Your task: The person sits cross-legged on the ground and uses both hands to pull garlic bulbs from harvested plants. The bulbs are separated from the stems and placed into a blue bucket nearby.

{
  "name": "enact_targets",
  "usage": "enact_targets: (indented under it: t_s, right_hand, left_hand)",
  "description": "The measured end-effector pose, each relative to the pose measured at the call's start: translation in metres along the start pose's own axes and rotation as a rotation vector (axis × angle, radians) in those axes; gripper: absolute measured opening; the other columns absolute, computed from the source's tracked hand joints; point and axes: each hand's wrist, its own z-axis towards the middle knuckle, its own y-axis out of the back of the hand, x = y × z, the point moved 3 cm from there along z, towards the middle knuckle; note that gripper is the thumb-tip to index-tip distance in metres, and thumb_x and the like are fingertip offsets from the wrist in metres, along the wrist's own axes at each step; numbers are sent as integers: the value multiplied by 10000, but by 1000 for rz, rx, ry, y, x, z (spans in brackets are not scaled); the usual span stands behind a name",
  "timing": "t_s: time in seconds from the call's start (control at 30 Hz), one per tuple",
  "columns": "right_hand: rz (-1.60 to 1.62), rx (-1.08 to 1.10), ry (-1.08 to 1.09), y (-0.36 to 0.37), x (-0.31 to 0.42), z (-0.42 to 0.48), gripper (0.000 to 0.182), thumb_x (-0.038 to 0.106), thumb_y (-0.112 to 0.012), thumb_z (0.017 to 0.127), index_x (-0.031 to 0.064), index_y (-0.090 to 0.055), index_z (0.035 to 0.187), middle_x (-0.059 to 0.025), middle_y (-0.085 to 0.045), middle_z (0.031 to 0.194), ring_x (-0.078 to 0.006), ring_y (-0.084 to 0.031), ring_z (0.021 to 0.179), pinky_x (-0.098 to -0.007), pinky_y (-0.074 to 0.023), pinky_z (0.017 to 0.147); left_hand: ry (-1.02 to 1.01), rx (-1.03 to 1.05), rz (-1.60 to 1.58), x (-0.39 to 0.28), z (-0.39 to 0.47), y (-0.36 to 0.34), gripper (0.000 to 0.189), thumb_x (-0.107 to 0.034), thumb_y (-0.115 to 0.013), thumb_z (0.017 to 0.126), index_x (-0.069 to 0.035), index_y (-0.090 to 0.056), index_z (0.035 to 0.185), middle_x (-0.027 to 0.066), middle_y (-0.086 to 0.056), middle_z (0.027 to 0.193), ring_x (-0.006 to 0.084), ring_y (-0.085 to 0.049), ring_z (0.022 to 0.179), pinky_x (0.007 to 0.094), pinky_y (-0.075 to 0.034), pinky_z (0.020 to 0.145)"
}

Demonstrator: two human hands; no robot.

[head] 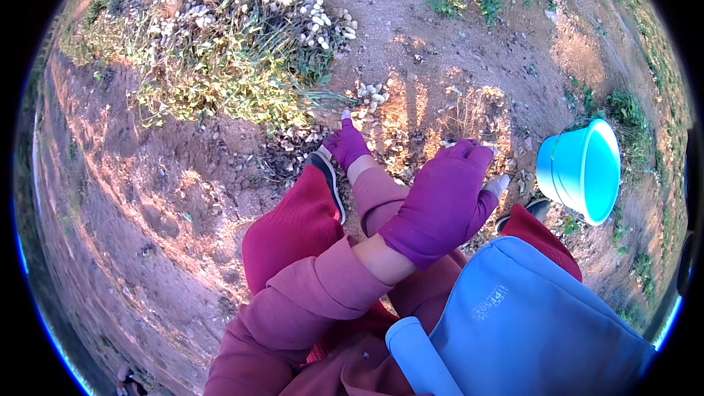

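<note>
My forearms cross. My left hand point(440, 203), in a purple glove with bare-looking pale fingertips, is at the centre right, back up, fingers curled downward; whether it holds anything is hidden. My right hand point(349, 144), in a matching glove, reaches further out to the left, its index finger and thumb spread with nothing seen between them. Just beyond that index finger lie green plant stems point(330, 98) ending in a small cluster of pale peanut pods point(373, 94). A large heap of pulled peanut plants point(220, 66), with many pods along its far side, lies at the upper left.
A light blue bucket point(561, 168) with a wire handle stands tilted in view at the right. A blue bag point(528, 319) hangs over my right leg. My shoes point(330, 181) stand on dry soil strewn with leaf litter point(291, 148). Part of a person point(129, 382) shows far off, lower left.
</note>
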Motion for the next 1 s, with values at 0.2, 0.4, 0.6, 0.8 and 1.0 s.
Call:
enact_targets:
  t_s: [0.2, 0.4, 0.6, 0.8, 1.0]
  right_hand:
    - [405, -5, 190, 4, 16, 63, 284, 188, -469, 928, 42, -397, 1160, -129, -522, 1056, -203, -570, 937, -321, -495, 818]
    - [166, 65, 450, 22, 73, -59, 194, 147, -523, 881, 34, -523, 1040, -58, -580, 905, -141, -581, 758, -271, -490, 645]
    - [-745, -138, 843, 106, 170, -196, 136, 133, -579, 839, 8, -548, 794, -68, -549, 622, -115, -512, 556, -300, -392, 474]
    - [-1344, -79, 1104, 84, 151, -330, 178, 203, -595, 805, 46, -553, 877, -148, -559, 745, -317, -576, 647, -400, -454, 579]
    - [-1180, -38, 1145, 125, 149, -331, 191, 172, -645, 805, 29, -521, 831, -91, -517, 692, -201, -507, 582, -324, -420, 542]
  left_hand:
    - [22, 33, -60, 2, 6, 5, 314, -196, -612, 808, 24, -528, 1016, 190, -568, 908, 362, -553, 859, 418, -445, 735]
    - [64, -92, 118, 17, 3, 39, 331, -181, -626, 792, 23, -532, 1035, 165, -584, 903, 331, -579, 831, 380, -457, 721]
    - [111, -116, 83, 22, 2, 17, 382, -230, -626, 815, 46, -532, 1063, 176, -593, 989, 281, -595, 915, 344, -468, 772]
    - [671, 182, -572, 63, -12, -57, 419, -258, -622, 837, 11, -528, 1144, 76, -606, 996, 153, -573, 913, 306, -458, 787]
    - [690, 156, -767, 40, -12, -68, 308, -187, -571, 845, -3, -559, 1091, 56, -614, 955, 137, -587, 871, 282, -469, 772]
